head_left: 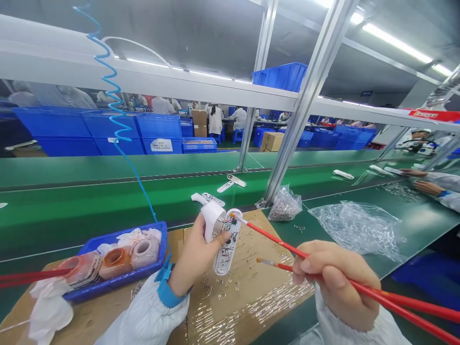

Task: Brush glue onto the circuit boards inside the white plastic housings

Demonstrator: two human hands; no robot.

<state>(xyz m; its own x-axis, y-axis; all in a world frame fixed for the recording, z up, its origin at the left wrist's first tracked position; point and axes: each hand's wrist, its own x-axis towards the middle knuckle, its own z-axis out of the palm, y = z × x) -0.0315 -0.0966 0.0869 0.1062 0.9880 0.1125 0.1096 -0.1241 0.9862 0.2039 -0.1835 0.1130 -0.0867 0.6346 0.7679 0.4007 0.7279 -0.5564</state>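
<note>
My left hand (201, 256) grips an opened white plastic device housing (212, 218), its fingers wrapped round it. The inner half (228, 244) faces me and shows small electronic parts and thin wires. My right hand (334, 278) is closed on two thin red-handled paintbrushes (275, 238). The upper brush's bristle tip (234, 216) is at the wires near the top of the inner half; whether it touches cannot be made out. The lower brush tip (259, 260) hangs free above the cardboard (247, 306). A blue wrist strap (168, 287) circles my left wrist.
A blue tray (108, 287) at left holds several small bottles and tissue. Small metal pieces lie on the cardboard. Further device parts (235, 180) sit on the green belt (172, 187). A metal post (287, 139), bagged small parts (285, 206) and a co-worker's hands (427, 187) are to the right.
</note>
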